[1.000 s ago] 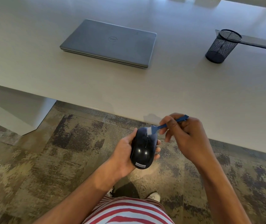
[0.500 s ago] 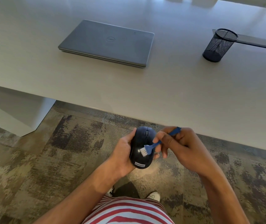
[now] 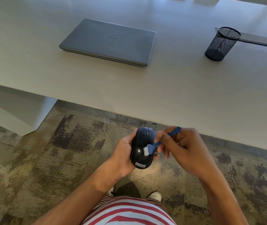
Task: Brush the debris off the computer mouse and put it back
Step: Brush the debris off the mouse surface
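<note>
pointing away lengthwise, mouse

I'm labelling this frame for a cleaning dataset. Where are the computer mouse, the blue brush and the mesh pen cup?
computer mouse [image 3: 140, 144]: head view, on its glossy black back.
blue brush [image 3: 146, 151]: head view, on its white bristles.
mesh pen cup [image 3: 221, 44]: head view, on its outer mesh wall.
</note>
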